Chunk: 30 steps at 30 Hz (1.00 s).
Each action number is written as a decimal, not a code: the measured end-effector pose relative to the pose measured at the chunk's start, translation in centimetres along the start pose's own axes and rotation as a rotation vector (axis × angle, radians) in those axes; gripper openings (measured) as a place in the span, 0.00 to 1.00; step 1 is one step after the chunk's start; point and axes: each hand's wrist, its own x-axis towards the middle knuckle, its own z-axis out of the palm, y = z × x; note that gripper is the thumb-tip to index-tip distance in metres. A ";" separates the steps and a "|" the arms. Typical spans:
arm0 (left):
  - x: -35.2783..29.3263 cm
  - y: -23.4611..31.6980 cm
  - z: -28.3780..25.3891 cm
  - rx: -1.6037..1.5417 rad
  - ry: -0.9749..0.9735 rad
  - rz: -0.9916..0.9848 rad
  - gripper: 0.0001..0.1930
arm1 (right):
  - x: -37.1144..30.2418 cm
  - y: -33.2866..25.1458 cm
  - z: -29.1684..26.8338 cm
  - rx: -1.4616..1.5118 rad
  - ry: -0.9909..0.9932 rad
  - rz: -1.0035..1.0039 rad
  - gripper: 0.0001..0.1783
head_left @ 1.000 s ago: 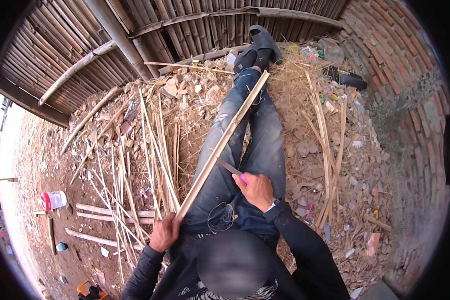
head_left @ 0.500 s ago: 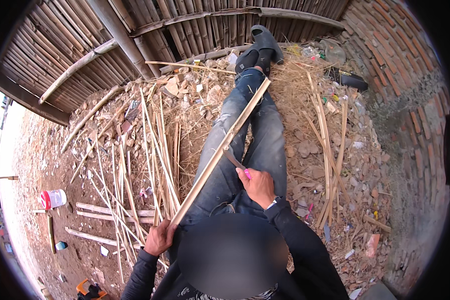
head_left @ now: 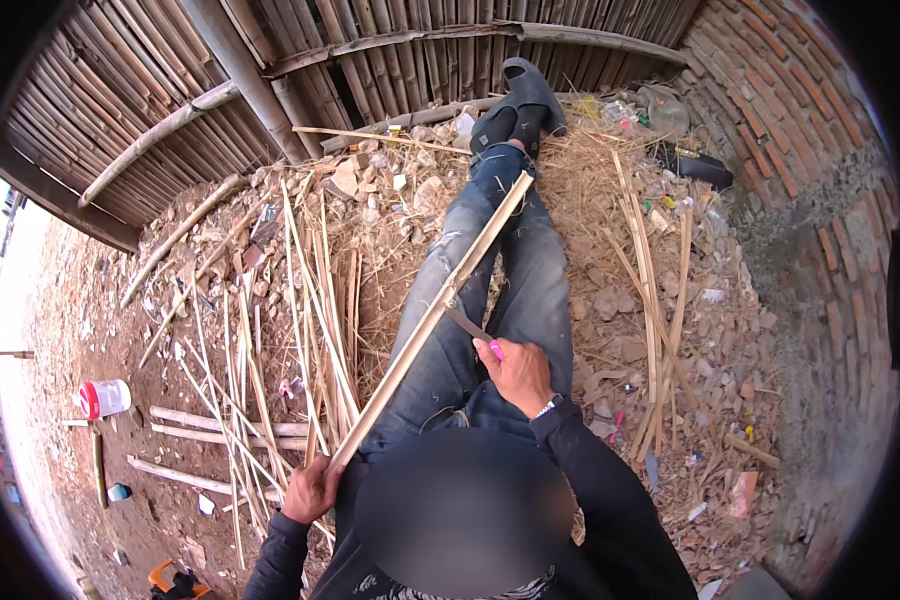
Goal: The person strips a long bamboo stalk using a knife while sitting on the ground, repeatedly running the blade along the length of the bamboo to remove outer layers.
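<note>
Across my outstretched legs lies a long pale split bamboo strip (head_left: 420,335), slanting from lower left up to my shins. My left hand (head_left: 311,489) is closed around its near end. In my right hand (head_left: 520,377) is a knife (head_left: 467,325) with a dark blade; a bit of pink shows at the handle by my fingers. The blade's tip meets the strip's edge near its middle, where a small curl of shaving (head_left: 452,301) shows. My fingers hide most of the handle.
Several thin bamboo strips (head_left: 307,300) lie left of my legs, over some thicker poles (head_left: 220,420). More strips (head_left: 653,300) rest to the right. A white tub with a red lid (head_left: 105,399) sits far left. A bamboo wall (head_left: 410,60) stands ahead, a brick wall (head_left: 840,260) right.
My left hand has drawn the bamboo strip slightly toward me, down and to the left. The knife stays against it, and my right hand has barely moved.
</note>
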 end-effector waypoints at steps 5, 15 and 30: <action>-0.6 -1.3 -0.9 0.032 -0.011 0.014 0.10 | -0.8 -0.4 0.4 -0.008 -0.021 -0.038 0.31; -1.5 -2.7 -0.5 -0.005 -0.039 -0.022 0.09 | -0.8 0.2 0.5 -0.071 0.063 -0.130 0.29; 2.3 -1.0 -0.2 0.082 0.010 0.047 0.08 | 6.8 -2.5 0.2 0.402 0.332 -0.081 0.16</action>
